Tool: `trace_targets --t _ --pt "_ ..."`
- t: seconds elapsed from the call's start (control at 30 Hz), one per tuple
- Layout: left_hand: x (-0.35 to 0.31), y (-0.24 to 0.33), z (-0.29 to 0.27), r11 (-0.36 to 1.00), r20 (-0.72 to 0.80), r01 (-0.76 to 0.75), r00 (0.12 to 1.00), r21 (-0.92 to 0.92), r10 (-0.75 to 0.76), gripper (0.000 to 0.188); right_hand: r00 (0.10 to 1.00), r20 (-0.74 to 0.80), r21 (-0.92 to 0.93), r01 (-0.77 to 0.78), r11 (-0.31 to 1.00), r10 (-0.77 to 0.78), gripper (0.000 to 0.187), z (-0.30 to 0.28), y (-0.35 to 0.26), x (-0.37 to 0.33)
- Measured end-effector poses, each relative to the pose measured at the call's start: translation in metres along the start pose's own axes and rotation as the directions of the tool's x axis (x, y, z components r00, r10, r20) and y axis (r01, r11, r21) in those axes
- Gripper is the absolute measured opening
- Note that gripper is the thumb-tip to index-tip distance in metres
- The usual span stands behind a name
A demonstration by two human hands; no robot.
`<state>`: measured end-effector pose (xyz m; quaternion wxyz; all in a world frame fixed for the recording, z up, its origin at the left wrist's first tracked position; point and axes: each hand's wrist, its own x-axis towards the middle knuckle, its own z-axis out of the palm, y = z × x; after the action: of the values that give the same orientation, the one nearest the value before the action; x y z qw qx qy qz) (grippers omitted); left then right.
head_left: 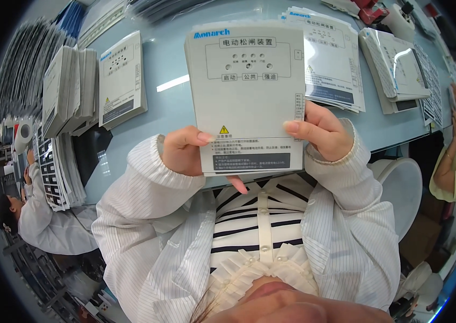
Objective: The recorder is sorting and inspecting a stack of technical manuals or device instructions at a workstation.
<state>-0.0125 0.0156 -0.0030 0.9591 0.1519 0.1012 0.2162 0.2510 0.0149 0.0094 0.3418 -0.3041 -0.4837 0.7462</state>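
Between my two hands I hold a stack of pale grey printed panel labels (pixel 246 102) with small holes, a yellow warning triangle and a dark text block near the lower edge. My left hand (pixel 187 148) grips the stack's lower left side, thumb on the top sheet and fingers beneath; one fingertip shows below the bottom edge. My right hand (pixel 325 133) pinches the right edge, its thumb on the face. Just behind the held stack, to the right, lies a pile of similar labels (pixel 333 64) on the pale blue-green table (pixel 166 107).
Left on the table stand a label stack (pixel 123 81) and thicker bundles (pixel 69 91), with many sheets (pixel 28 64) beyond. Another stack (pixel 392 70) lies at right. A white round bin (pixel 403 188) stands by my right arm. Co-workers sit at left (pixel 50 220) and right (pixel 451 167).
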Motion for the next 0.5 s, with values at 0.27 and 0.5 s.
trace_targets --t 0.27,0.5 --pt "0.009 -0.002 0.004 0.998 -0.159 -0.053 0.986 -0.03 0.048 0.063 0.984 -0.156 -0.353 0.026 0.935 -0.086 0.039 0.01 -0.014 -0.004" --pt "0.006 -0.003 -0.005 0.992 -0.165 -0.123 0.978 0.031 0.126 0.066 0.875 -0.375 -0.624 0.006 0.782 -0.306 0.02 0.01 -0.008 -0.019"
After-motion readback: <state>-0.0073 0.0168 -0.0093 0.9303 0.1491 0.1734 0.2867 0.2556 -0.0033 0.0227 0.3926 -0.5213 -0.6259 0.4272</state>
